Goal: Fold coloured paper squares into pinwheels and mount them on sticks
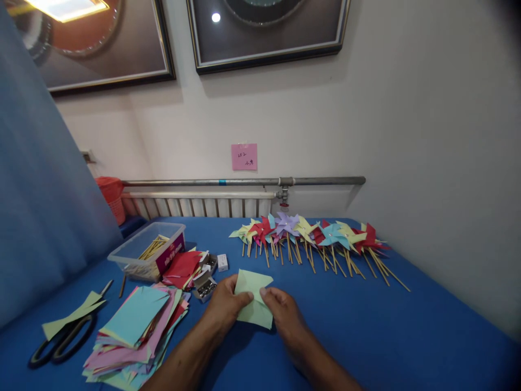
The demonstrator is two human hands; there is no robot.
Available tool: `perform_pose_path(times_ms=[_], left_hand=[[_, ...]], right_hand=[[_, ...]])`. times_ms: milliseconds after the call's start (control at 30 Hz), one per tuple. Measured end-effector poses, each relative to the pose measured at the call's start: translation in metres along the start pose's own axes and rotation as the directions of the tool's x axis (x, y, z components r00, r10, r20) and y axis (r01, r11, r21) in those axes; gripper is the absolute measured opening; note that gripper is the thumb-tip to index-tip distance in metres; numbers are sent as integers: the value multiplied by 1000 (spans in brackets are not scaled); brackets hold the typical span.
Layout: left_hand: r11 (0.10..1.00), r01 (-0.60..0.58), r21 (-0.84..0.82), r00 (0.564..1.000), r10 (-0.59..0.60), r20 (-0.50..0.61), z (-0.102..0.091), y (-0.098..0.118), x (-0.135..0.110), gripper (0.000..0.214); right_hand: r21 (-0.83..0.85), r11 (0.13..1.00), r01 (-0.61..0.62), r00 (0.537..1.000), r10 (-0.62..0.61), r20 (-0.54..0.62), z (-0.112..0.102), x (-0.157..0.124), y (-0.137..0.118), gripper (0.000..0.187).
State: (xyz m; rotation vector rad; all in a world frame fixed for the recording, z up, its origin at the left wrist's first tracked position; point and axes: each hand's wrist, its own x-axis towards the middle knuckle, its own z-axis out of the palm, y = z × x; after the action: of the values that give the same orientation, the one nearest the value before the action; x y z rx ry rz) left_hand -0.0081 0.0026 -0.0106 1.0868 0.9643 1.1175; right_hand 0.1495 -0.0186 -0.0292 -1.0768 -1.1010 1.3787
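Observation:
A pale green sheet of paper (254,282) is held up over the blue table, with slits showing at its edges. My left hand (226,304) grips its left side, thumb on top. On the right edge, my right hand (280,309) pinches the paper between thumb and fingers. Just beyond my left hand stand small open boxes of metal pins (205,288). Left of my forearm lies a stack of coloured paper sheets (134,315), a blue one on top.
Finished paper pinwheels (287,224) on sticks lie in a row at the back. A clear plastic box (175,239) holds wooden sticks. Black-handled scissors (61,345) lie at left under a pale green paper strip (75,315). Red paper pieces (183,269) sit by the box.

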Motion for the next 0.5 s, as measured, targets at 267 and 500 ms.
perform_pose_path(times_ms=[267,500], left_hand=[[999,1,36,1000,-1,-17,-1,-2,1,40],[999,-4,40,1000,5,-6,-1,-4,1,40]], right_hand=[[-52,998,20,1000,-21,-13,-3,1,2,48],[-65,998,13,1000,-14,-7,-3,5,5,46]])
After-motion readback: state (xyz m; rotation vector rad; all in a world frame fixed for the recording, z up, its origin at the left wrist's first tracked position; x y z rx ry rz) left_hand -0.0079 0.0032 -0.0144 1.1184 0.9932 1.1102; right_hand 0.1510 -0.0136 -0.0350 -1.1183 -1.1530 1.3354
